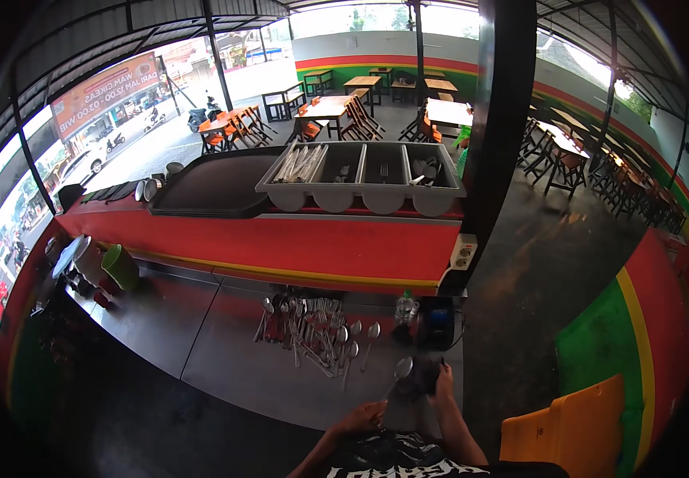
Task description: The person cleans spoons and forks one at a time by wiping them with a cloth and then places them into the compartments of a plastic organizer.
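My left hand point(366, 417) is closed around the handle of a metal spoon point(403, 367), whose bowl points up and away from me. Close beside it, my right hand point(442, 384) grips a dark cloth point(419, 382) that hangs next to the spoon's bowl. Beyond my hands, a loose pile of spoons and forks point(312, 327) lies on the grey counter point(241, 358). A few single spoons point(371, 334) lie at the pile's right side.
On the red ledge point(320, 247) stand a grey cutlery tray point(360, 197) with divided compartments and a dark serving tray point(209, 183). A clear bottle point(405, 307) and a dark device point(437, 323) stand at the right. A green container point(119, 267) is left; an orange chair point(563, 430) is right.
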The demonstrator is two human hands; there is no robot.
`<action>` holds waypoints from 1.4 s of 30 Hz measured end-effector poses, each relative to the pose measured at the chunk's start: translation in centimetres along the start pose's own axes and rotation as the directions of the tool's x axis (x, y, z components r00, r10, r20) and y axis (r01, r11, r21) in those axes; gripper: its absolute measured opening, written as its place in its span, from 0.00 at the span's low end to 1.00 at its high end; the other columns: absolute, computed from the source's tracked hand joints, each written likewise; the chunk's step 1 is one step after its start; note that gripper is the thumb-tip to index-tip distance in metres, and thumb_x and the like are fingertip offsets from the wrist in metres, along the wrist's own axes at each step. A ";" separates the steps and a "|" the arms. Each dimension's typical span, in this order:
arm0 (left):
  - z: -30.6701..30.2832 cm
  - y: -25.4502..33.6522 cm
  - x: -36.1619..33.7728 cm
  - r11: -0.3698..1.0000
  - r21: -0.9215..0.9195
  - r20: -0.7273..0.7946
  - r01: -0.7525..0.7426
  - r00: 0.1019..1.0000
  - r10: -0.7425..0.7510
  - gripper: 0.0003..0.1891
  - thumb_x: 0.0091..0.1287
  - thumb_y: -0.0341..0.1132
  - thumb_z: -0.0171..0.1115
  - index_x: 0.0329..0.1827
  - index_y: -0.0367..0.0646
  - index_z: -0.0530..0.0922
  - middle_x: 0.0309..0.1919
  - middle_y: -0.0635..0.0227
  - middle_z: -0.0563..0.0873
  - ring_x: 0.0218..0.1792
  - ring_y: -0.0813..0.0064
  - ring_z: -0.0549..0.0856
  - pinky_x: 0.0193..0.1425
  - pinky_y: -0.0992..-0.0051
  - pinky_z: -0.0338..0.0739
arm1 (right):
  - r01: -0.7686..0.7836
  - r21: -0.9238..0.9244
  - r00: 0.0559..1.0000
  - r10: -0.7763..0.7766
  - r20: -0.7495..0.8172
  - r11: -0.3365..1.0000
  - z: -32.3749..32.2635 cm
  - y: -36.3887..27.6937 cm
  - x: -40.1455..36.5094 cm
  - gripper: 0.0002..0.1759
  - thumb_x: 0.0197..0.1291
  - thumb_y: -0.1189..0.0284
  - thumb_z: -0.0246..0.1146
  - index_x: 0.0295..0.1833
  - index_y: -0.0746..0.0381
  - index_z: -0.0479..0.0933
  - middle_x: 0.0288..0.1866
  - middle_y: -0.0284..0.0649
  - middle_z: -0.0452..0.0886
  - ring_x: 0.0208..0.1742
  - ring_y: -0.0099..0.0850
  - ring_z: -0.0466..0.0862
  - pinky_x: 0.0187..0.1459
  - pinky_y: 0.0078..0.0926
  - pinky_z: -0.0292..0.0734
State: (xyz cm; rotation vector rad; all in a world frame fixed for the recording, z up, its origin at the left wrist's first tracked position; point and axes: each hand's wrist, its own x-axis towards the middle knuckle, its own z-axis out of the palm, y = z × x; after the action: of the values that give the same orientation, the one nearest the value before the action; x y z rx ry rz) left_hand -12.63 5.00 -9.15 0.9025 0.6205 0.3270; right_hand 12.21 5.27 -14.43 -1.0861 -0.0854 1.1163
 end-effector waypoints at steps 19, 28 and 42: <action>1.9 -2.1 1.6 0.738 0.667 -0.373 -0.104 0.811 0.451 0.22 0.78 0.47 0.46 0.36 0.35 0.75 0.22 0.66 0.76 0.25 0.76 0.73 0.34 0.67 0.72 | -0.004 -0.261 0.926 0.102 0.365 0.965 4.6 0.9 -4.9 0.16 0.54 0.86 0.65 0.49 0.64 0.77 0.41 0.37 0.83 0.40 0.28 0.85 0.43 0.26 0.82; 1.2 -2.6 -0.1 0.873 0.484 -0.403 -0.053 0.872 0.276 0.19 0.77 0.44 0.49 0.38 0.35 0.76 0.22 0.66 0.77 0.25 0.76 0.73 0.34 0.67 0.72 | 0.131 -0.421 0.899 0.072 0.433 0.898 5.8 1.2 -7.9 0.17 0.52 0.83 0.67 0.50 0.64 0.78 0.42 0.36 0.83 0.43 0.25 0.83 0.46 0.25 0.80; 3.0 -0.5 -1.9 0.750 0.649 -0.101 -0.126 0.963 0.249 0.16 0.76 0.43 0.53 0.48 0.39 0.81 0.25 0.59 0.81 0.26 0.75 0.78 0.35 0.68 0.75 | 0.127 -0.100 0.992 -0.129 -0.013 0.987 5.6 -1.5 -4.6 0.20 0.60 0.79 0.65 0.56 0.62 0.70 0.45 0.42 0.81 0.40 0.30 0.85 0.41 0.27 0.84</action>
State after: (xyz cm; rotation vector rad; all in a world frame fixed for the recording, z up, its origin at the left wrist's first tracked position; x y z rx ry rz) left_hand -12.21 1.89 -7.46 1.6204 0.8345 0.3906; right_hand 7.89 5.46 -8.43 -1.1628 -0.1943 0.9945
